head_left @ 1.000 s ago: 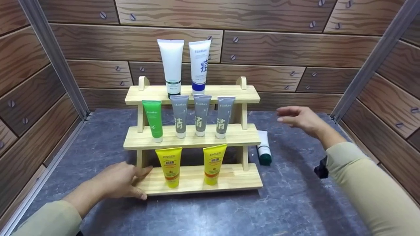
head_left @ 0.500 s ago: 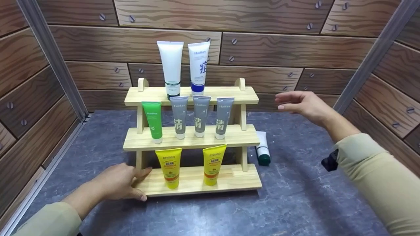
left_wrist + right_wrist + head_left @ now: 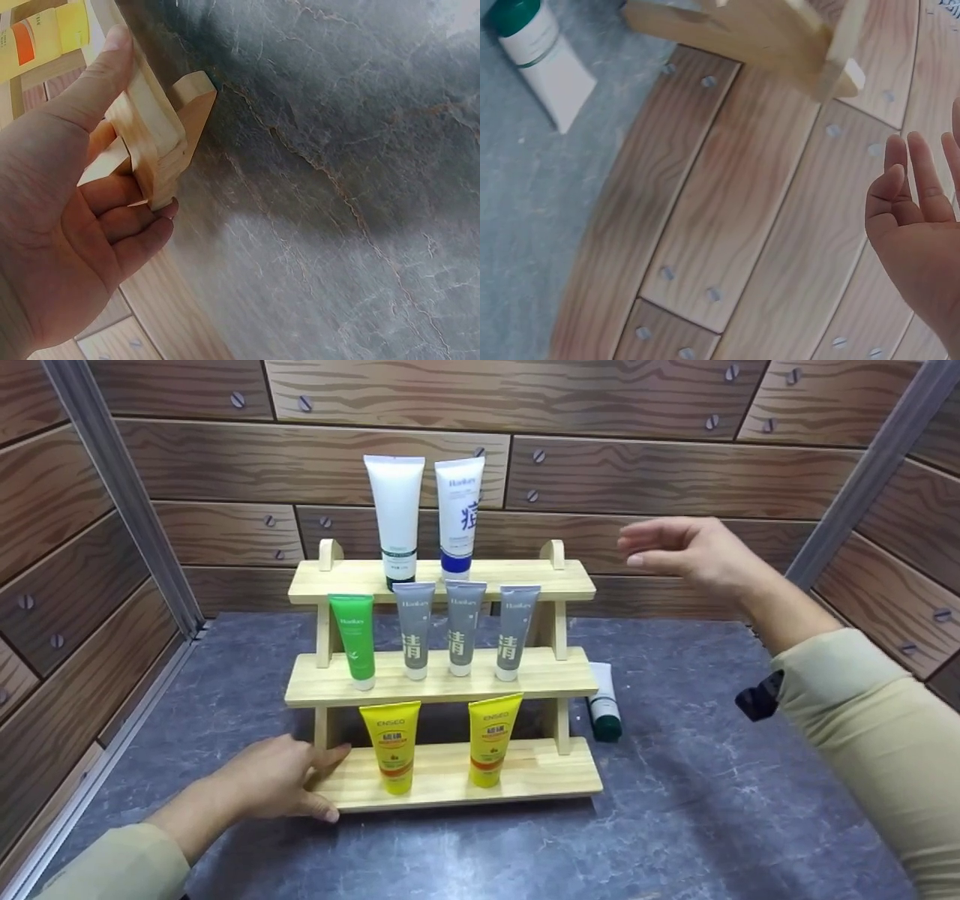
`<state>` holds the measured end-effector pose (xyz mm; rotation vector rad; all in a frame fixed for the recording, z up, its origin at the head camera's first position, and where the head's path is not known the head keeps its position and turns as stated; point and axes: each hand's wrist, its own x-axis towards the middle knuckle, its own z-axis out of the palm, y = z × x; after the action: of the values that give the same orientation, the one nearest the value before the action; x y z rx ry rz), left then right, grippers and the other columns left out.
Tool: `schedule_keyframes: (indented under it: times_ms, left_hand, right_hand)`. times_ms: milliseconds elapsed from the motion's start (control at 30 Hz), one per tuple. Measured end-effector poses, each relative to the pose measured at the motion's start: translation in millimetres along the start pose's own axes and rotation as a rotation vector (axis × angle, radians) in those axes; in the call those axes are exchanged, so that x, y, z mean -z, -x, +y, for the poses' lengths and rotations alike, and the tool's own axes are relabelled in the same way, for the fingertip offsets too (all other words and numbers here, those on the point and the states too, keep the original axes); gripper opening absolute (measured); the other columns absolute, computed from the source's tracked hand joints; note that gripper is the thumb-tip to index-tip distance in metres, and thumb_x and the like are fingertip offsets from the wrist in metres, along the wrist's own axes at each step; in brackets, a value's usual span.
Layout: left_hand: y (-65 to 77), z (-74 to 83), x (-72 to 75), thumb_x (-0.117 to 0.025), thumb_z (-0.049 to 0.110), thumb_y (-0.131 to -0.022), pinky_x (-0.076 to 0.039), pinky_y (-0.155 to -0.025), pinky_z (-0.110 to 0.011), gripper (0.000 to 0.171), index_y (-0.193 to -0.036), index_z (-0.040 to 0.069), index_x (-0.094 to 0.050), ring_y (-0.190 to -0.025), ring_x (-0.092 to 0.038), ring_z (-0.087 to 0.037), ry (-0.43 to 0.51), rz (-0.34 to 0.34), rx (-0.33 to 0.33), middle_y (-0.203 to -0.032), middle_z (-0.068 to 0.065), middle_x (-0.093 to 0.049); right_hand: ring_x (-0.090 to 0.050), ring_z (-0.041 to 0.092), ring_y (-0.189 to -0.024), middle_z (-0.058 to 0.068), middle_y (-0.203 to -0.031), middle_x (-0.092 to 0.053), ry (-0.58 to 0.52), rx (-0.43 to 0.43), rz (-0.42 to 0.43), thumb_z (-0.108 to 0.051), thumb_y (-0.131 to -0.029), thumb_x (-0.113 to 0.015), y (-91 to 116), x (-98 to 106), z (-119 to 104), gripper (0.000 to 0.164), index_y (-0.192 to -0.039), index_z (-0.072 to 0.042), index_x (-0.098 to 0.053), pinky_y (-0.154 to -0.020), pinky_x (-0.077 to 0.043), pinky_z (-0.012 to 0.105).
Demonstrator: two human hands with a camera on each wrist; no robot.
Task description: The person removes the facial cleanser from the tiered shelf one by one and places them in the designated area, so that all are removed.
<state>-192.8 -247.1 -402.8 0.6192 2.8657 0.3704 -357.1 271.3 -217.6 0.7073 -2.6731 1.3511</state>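
Observation:
A three-tier wooden display rack (image 3: 540, 769) stands on the table, bearing upright tubes. My left hand (image 3: 270, 780) grips the left end of its bottom shelf; in the left wrist view the thumb lies on the shelf's edge and the fingers curl round the end. My right hand (image 3: 705, 555) is raised to the right of the top shelf, fingers extended, holding nothing. On the top shelf are a white tube (image 3: 397, 510) with a dark cap and a white tube (image 3: 459, 510) with a blue band. A white tube with a green cap (image 3: 604, 705) lies on the table to the rack's right.
The middle shelf carries a green tube (image 3: 355, 637) and several grey tubes (image 3: 463, 622). Two yellow tubes (image 3: 394, 746) stand on the bottom shelf. Wood-patterned walls (image 3: 675, 472) enclose the dark marbled table (image 3: 712, 825) at the back and sides.
My right hand has risen from beside the middle of the rack to above the top shelf's level. My left hand keeps its grip, and the tubes stay in place.

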Motion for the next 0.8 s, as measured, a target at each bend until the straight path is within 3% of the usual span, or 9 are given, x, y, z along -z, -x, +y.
schedule_keyframes:
  times_ms: [167, 333, 567, 800]
  left_hand:
    - [-0.1, 0.0, 0.7, -0.092, 0.058, -0.072, -0.055, -0.072, -0.051, 0.096, -0.151, 0.013, -0.060, -0.066, -0.051, -0.018, 0.001, 0.008, -0.006, -0.064, 0.006, -0.041]
    - [-0.2, -1.3, 0.6, -0.092, 0.056, -0.072, -0.054, -0.072, -0.050, 0.095, -0.151, 0.012, -0.060, -0.066, -0.051, -0.018, 0.020, 0.014, -0.004, -0.065, 0.006, -0.041]
    - [-0.7, -1.3, -0.1, -0.093, 0.055, -0.073, -0.052, -0.067, -0.048, 0.093, -0.149, 0.011, -0.062, -0.066, -0.050, -0.018, 0.008, 0.021, -0.027, -0.065, 0.008, -0.036]
    - [-0.8, -0.5, 0.7, -0.092, 0.055, -0.073, -0.055, -0.074, -0.053, 0.094, -0.150, 0.012, -0.061, -0.071, -0.052, -0.019, 0.022, 0.003, -0.011, -0.066, 0.006, -0.043]
  right_hand:
    - [-0.074, 0.008, -0.104, 0.002, -0.126, -0.076, -0.028, 0.038, -0.022, -0.011, -0.098, -0.078, -10.5, -5.5, -19.4, 0.040, -0.137, -0.011, -0.072, -0.085, -0.059, 0.023]
    - [-0.074, 0.015, -0.108, 0.007, -0.130, -0.074, -0.107, 0.060, -0.065, -0.007, -0.097, -0.078, -22.4, -15.7, -39.7, 0.044, -0.140, -0.007, -0.068, -0.092, -0.059, 0.029]
    - [-0.070, 0.017, -0.118, 0.008, -0.136, -0.071, -0.078, 0.093, -0.083, -0.014, -0.096, -0.081, -38.1, -31.2, -66.5, 0.047, -0.141, -0.013, -0.068, -0.100, -0.054, 0.026]
    - [-0.066, 0.025, -0.125, 0.009, -0.138, -0.070, -0.118, 0.129, -0.089, -0.013, -0.096, -0.081, -53.7, -48.3, -83.6, 0.048, -0.142, -0.013, -0.068, -0.100, -0.054, 0.028]
